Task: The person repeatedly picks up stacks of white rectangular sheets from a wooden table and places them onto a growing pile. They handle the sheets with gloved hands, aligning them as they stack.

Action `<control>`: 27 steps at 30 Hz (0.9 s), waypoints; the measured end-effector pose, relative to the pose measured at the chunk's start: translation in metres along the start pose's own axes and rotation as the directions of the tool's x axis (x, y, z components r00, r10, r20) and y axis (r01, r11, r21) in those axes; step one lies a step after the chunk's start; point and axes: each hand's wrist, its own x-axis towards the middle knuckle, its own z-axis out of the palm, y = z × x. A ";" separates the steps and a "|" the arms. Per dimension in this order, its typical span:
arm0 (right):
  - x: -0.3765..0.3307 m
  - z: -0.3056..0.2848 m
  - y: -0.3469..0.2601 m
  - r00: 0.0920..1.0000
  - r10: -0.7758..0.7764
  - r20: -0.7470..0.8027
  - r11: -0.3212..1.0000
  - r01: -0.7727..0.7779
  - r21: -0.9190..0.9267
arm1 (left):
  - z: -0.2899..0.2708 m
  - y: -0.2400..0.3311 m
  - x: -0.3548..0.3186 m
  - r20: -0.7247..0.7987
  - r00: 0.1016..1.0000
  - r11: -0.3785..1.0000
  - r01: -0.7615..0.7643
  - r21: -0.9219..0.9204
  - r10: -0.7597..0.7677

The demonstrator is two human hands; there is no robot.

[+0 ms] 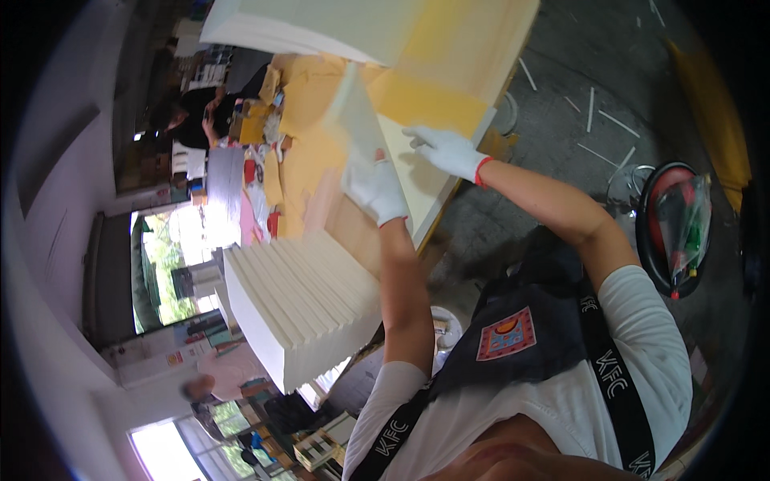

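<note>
Both my hands wear white gloves with red cuffs. My left hand (374, 186) grips the edge of a thin white sheet (353, 112) and lifts it, blurred, off the worktable. My right hand (447, 150) lies flat with fingers spread on a cream board (409, 164) at the table's right edge. Yellow paper (421, 100) covers the boards just beyond my right hand. A tall pile of white boards (301, 309) stands close to my left forearm.
A large white slab (321, 28) lies at the table's far end. Other people (204, 120) work at the far left among yellow and red items. A red and black round stool (678, 224) and white strips (597, 120) sit on the grey floor at right.
</note>
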 end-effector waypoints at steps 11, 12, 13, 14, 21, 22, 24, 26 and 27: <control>-0.033 0.195 0.018 0.861 -0.447 0.242 0.544 0.476 -0.691 | -0.170 -0.024 -0.066 -0.494 0.854 0.734 -0.230 -0.639 -0.163; -0.032 0.198 0.020 0.858 -0.452 0.245 0.527 0.478 -0.703 | -0.175 -0.039 -0.066 -0.499 0.849 0.743 -0.219 -0.632 -0.174; -0.033 0.199 0.021 0.858 -0.450 0.247 0.512 0.475 -0.715 | -0.178 -0.058 -0.065 -0.499 0.846 0.751 -0.202 -0.628 -0.190; -0.034 0.202 0.022 0.859 -0.449 0.247 0.498 0.470 -0.729 | -0.180 -0.075 -0.066 -0.497 0.844 0.758 -0.186 -0.625 -0.203; -0.041 0.202 0.004 0.833 -0.425 0.353 0.439 0.531 -0.725 | -0.223 -0.030 -0.044 -0.485 0.781 0.599 -0.182 -0.780 -0.394; -0.040 0.202 -0.003 0.860 -0.343 0.377 0.484 0.506 -0.714 | -0.224 -0.035 -0.040 -0.552 0.748 0.647 -0.220 -0.731 -0.370; -0.029 0.188 0.017 0.853 -0.417 0.312 0.569 0.513 -0.642 | -0.219 -0.023 -0.036 -0.604 0.712 0.674 -0.250 -0.695 -0.358; -0.019 0.169 0.012 0.996 0.069 0.061 0.990 -0.076 0.120 | -0.215 0.005 -0.029 -0.575 0.737 0.622 -0.273 -0.734 -0.355; -0.022 0.165 -0.007 0.982 -0.164 -0.092 0.957 0.181 0.228 | -0.226 0.014 -0.038 -0.570 0.745 0.598 -0.292 -0.746 -0.346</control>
